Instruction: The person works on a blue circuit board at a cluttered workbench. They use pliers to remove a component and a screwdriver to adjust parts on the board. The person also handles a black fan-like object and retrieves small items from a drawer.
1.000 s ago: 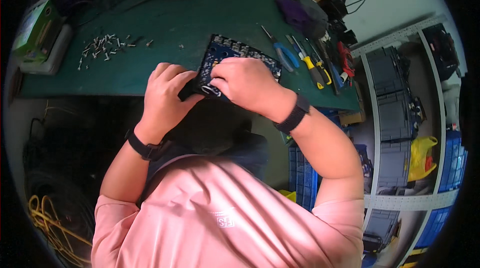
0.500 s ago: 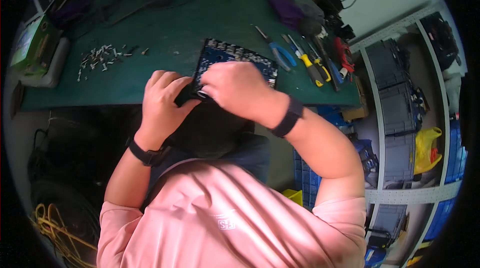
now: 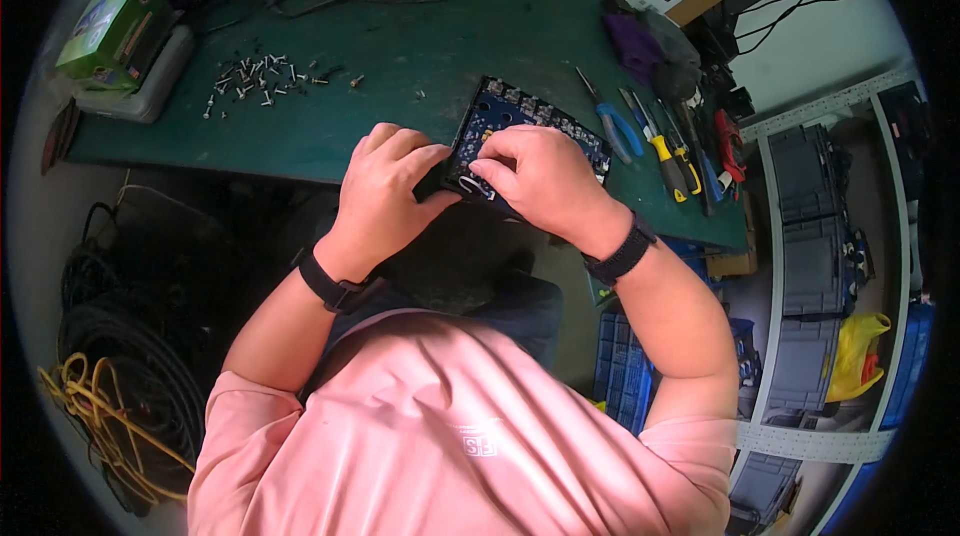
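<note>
A dark blue circuit board [image 3: 517, 108] in a black frame lies tilted at the table's front edge. My left hand [image 3: 392, 176] grips its left edge between thumb and forefinger, the other fingers curled. Over the board's middle my right hand [image 3: 550, 178] is closed, thumb and forefinger together close above the components. Whatever those fingertips may hold is hidden. A short white curved wire [image 3: 476, 186] shows on the board's near left corner, between the two hands. The right hand covers much of the board's near half.
Loose screws [image 3: 262, 78] lie on the green table [image 3: 330, 141] at the left, near a green box [image 3: 115, 33]. Right of the board are blue-handled pliers [image 3: 618, 128], yellow-handled screwdrivers [image 3: 666, 164] and a red tool [image 3: 730, 144]. Shelving with grey bins [image 3: 808, 266] stands at the right.
The whole view has shifted, so table and hands appear further right. My right hand has moved slightly off the board's left corner, showing more of the white wire. The left hand keeps its grip.
</note>
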The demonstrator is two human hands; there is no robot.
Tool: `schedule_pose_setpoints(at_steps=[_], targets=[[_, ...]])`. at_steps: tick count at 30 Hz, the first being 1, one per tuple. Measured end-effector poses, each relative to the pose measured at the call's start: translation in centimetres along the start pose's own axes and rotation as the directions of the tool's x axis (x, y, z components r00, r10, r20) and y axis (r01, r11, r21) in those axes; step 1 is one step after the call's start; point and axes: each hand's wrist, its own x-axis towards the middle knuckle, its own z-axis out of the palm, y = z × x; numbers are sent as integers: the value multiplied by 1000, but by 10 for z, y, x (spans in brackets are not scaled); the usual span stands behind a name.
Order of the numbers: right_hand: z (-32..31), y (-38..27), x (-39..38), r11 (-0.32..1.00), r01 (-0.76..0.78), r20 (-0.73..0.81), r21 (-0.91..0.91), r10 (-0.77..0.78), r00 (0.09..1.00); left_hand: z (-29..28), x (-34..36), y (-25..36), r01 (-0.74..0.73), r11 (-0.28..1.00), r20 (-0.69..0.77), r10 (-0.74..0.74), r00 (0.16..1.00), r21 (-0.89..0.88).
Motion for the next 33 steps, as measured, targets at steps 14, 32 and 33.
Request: schedule_pose_setpoints(at_steps=[14,32,33], targets=[[5,-4,-3,990,66,-89,-128,-78,993,-1,0,0,-23,1000,-5,23,1000,-12],[11,-4,-9,976,206,-14,-71,-207,978,-2,13,16,-4,999,13,4,1000,-46],[12,-3,-8,976,212,-35,-58,-214,976,-1,13,18,3,999,28,-2,1000,-46]])
